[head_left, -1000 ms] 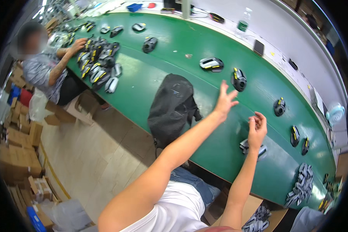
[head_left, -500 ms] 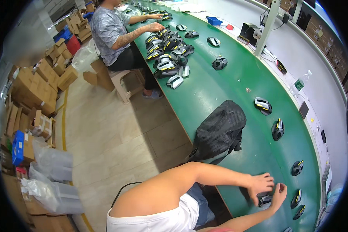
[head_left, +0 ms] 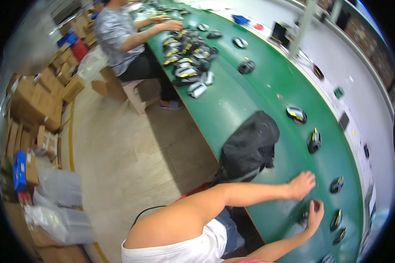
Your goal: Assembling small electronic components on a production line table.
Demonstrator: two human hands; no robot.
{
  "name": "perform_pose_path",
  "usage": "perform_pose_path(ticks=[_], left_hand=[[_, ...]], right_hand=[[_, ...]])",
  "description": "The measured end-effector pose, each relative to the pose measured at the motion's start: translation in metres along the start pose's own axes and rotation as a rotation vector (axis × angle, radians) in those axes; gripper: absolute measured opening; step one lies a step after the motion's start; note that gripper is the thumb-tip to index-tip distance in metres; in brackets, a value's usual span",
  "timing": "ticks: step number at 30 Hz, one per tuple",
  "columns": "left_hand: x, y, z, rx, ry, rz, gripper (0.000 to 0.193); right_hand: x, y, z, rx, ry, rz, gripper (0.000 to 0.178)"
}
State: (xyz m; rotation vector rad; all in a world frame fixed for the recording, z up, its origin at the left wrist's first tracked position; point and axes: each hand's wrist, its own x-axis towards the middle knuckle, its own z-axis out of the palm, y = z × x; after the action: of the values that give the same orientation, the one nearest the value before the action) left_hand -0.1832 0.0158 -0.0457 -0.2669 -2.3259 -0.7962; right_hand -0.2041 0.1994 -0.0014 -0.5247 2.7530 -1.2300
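My left hand point(head_left: 302, 185) is over the green bench with its fingers curled together and blurred. Whether something small is in it is hidden. Nearer to me my right hand point(head_left: 315, 217) has bent fingers around the side of a black-and-grey computer mouse point(head_left: 303, 219), which is smeared by motion and partly covered by the hand. To the right of my hands lie a black mouse with yellow strips point(head_left: 336, 185) and two more like it.
The long green bench point(head_left: 245, 107) curves away. A black mesh bag point(head_left: 250, 147) lies left of my hands. A co-worker point(head_left: 118, 37) sits at the far left by a heap of mice point(head_left: 188, 55). Cardboard boxes point(head_left: 39, 103) fill the left side. A phone point(head_left: 344, 121) lies on the right ledge.
My left hand has lifted off the mouse and moved away from me, its spread fingers now curled. My right hand stays near the same place, with the mouse beside it.
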Motion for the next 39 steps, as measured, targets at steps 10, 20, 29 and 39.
perform_pose_path(ticks=[10, 20, 29, 39], left_hand=[[0.019, -0.026, -0.020, -1.265, 0.144, -0.423, 0.036], [0.014, -0.024, -0.037, -1.212, -0.072, -0.549, 0.025], [0.009, -0.001, -0.026, -0.618, -0.149, -0.072, 0.023], [0.008, 0.001, -0.034, -1.138, -0.213, -0.610, 0.036]], right_hand=[[0.020, -0.061, 0.060, 0.465, -0.141, -0.164, 0.065], [0.016, -0.050, 0.055, 0.830, -0.005, -0.002, 0.038], [0.013, -0.054, 0.059, 0.361, 0.349, -0.051, 0.021], [0.018, -0.071, 0.091, 0.193, 0.659, -0.196, 0.028]])
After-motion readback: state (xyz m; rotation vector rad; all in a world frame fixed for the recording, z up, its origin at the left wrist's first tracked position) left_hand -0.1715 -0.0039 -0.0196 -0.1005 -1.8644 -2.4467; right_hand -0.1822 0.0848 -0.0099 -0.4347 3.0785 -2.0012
